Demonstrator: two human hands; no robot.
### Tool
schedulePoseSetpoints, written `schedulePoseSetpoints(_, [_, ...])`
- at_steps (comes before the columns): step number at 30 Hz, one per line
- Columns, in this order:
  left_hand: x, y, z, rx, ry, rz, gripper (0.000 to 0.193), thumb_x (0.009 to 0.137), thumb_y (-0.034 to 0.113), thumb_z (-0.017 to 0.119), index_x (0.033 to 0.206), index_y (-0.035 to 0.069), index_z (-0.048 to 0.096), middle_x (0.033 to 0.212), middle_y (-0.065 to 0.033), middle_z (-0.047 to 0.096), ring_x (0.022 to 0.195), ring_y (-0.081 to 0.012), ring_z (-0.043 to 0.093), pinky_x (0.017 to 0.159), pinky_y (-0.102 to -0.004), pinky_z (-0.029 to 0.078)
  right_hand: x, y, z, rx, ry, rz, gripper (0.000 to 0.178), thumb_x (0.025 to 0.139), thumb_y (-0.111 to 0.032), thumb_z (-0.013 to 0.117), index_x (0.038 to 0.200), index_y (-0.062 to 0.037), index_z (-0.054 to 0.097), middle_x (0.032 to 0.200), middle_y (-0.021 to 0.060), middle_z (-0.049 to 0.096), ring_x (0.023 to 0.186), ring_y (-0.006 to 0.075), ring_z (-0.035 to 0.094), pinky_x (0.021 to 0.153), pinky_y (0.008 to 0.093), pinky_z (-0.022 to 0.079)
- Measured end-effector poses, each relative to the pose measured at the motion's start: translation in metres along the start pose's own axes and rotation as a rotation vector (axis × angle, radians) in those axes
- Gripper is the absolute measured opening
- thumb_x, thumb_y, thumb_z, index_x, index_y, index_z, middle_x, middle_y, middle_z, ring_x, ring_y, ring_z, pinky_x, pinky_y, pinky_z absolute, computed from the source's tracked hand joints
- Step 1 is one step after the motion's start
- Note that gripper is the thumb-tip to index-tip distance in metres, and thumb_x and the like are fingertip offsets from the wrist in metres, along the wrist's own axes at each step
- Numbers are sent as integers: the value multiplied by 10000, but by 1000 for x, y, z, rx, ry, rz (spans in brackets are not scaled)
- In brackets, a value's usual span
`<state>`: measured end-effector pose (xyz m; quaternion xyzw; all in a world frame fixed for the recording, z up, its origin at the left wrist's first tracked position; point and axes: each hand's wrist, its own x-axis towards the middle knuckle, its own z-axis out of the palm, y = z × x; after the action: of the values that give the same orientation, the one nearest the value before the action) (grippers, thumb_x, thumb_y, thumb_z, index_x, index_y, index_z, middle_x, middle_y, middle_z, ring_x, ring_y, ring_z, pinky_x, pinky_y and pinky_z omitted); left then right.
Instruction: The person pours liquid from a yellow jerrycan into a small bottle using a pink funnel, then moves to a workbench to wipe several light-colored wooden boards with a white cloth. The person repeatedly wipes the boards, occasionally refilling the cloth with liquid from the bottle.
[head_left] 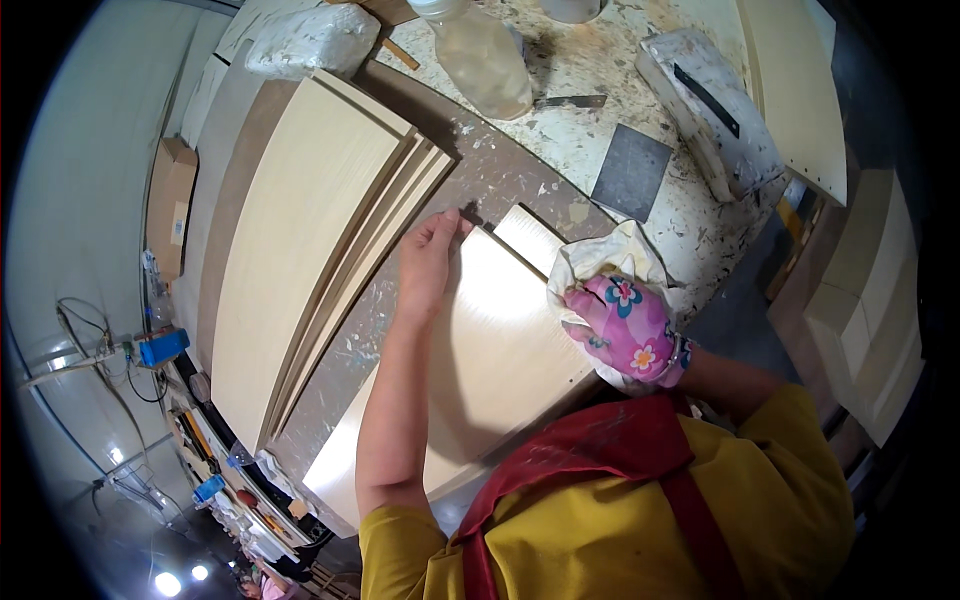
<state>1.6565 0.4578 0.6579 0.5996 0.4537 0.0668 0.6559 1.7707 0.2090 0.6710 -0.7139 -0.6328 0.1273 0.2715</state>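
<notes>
A pale wooden panel [510,345] lies in front of me on the work surface. Beneath its far edge, part of another pale board [530,238] sticks out. My bare left hand [430,262] is closed at the panel's far left corner, thumb and fingers pinching the edge. On the panel's right end is my right hand [632,325], in a pink flowered glove. Its fingers are bunched round a crumpled off-white cloth [620,255], which spreads out beyond the hand and hangs below it.
Left of the panel stands a stack of curved pale boards [300,230]. Farther back are a cloudy plastic bottle [480,60], a flat metal blade [575,101], a dark grey square sheet [632,172] and a paint-smeared white block [710,110]. More pale panels [865,300] stand at right.
</notes>
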Motion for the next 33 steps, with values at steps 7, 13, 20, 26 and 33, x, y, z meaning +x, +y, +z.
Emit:
schedulePoseSetpoints(7, [-2,-2,3,156,19,109,170,887,164,610,878,-4,637,782,-9,610,731,-75,515,690,-205,417,2,-7,-2,-7,-42,145,396,747,-239,658,1102,-108,539,1005,89,544,844,253,580,698,357,486])
schedulePoseSetpoints(13, [-35,2,-6,135,245,303,148,895,121,588,968,-3,620,841,-38,631,773,-107,562,712,-225,439,2,-7,3,-16,-21,158,387,744,-237,667,1089,-107,552,977,79,556,849,252,582,705,353,487])
schedulePoseSetpoints(20, [-126,-60,-105,204,602,272,174,932,135,534,1053,37,612,853,-21,612,776,-110,554,678,-236,418,11,-12,-3,49,49,188,307,763,-217,665,1035,-96,591,937,100,584,840,276,599,719,377,492])
schedulePoseSetpoints(26, [-201,-138,-152,1162,808,303,255,918,216,510,1110,75,602,1122,-125,579,1045,-321,521,877,-426,398,19,-27,-6,39,224,109,333,754,-134,706,1055,-58,588,969,152,623,869,323,621,724,379,510])
schedulePoseSetpoints(33, [-202,-146,-151,1047,782,324,233,920,231,492,1053,79,610,1009,-79,600,951,-280,544,913,-409,338,24,-51,25,-144,227,272,287,815,-276,617,1005,-68,565,945,155,576,878,330,584,724,428,480])
